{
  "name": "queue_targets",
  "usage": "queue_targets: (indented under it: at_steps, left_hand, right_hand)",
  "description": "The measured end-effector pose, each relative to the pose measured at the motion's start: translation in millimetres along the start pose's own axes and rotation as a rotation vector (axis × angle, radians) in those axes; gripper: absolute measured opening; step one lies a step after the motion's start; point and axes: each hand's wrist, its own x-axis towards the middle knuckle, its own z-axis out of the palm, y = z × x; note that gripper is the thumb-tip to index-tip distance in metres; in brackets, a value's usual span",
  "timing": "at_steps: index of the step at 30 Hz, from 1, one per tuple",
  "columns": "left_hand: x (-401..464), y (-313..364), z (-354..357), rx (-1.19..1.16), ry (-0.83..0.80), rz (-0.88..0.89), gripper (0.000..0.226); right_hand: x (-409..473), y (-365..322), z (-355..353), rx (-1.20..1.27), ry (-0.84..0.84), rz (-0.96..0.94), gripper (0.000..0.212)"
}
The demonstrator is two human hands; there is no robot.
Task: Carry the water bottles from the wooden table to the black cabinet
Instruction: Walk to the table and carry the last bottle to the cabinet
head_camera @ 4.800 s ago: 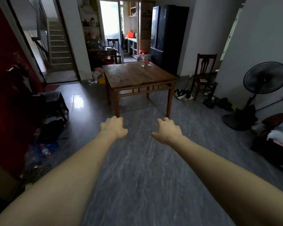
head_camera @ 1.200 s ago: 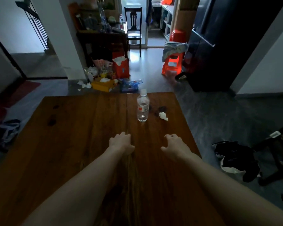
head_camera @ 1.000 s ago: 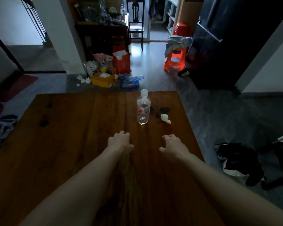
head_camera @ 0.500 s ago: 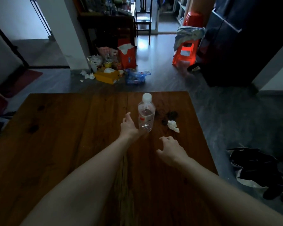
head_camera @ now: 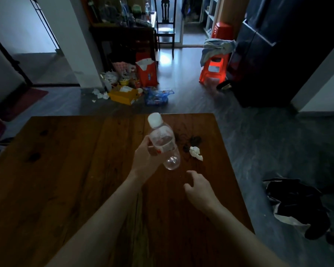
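Left hand (head_camera: 147,160) is wrapped around the lower body of the water bottle (head_camera: 163,143), thumb on the near-left side, fingers behind it. Bottle is clear with a white cap, tilted with the cap leaning far-left, base off the wooden table (head_camera: 66,170). Right hand (head_camera: 200,187) hovers near-right of the bottle, fingers loosely curled and apart, holding nothing. Crumpled white scrap (head_camera: 195,152) lies right of the bottle. Black cabinet (head_camera: 278,54) stands far right.

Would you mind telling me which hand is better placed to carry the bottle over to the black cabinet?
The left hand: it already grips the water bottle, lifted and tilted above the wooden table. The right hand hovers empty.
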Motion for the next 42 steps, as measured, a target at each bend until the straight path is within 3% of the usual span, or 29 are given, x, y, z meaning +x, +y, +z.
queue_targets:
  at_steps: [3,7,12,17,22,25,31,42]
  left_hand:
    - [-49.2,32.5,-18.9,0.016,-0.048,0.180,0.059]
    - [-110.9,74.3,-32.0,0.065,-0.118,0.214,0.061]
    - [-172.9,99.8,-43.0,0.158,-0.132,0.173,0.063]
    - [-220.2,117.3,-60.7,0.148,-0.102,0.111,0.059]
    - [-262.6,129.9,-87.6,0.122,-0.032,0.067,0.060]
    - [-289.1,132.2,-110.0,0.130,0.035,0.043,0.064]
    - [-349.8,129.2,-170.8,0.178,0.243,-0.016,0.059]
    - [-506.3,131.0,-290.7,0.316,0.588,-0.098,0.062]
  right_hand:
    - [-35.0,-5.3,-1.4,0.459,-0.055,0.077,0.036]
    - [-89.9,-8.6,0.7,1.075,-0.263,0.194,0.026]
    - [-150.5,-8.3,5.1,1.266,-0.358,0.303,0.025]
    - [-189.0,-8.1,12.4,1.253,-0.442,0.381,0.024]
    - [-215.6,-16.7,30.4,1.204,-0.583,0.366,0.038]
    - [-226.3,-29.6,48.6,1.121,-0.674,0.347,0.034]
    - [-249.2,-78.6,99.0,0.936,-0.847,0.397,0.030]
    - [-351.2,-152.3,223.4,0.640,-1.246,0.247,0.033]
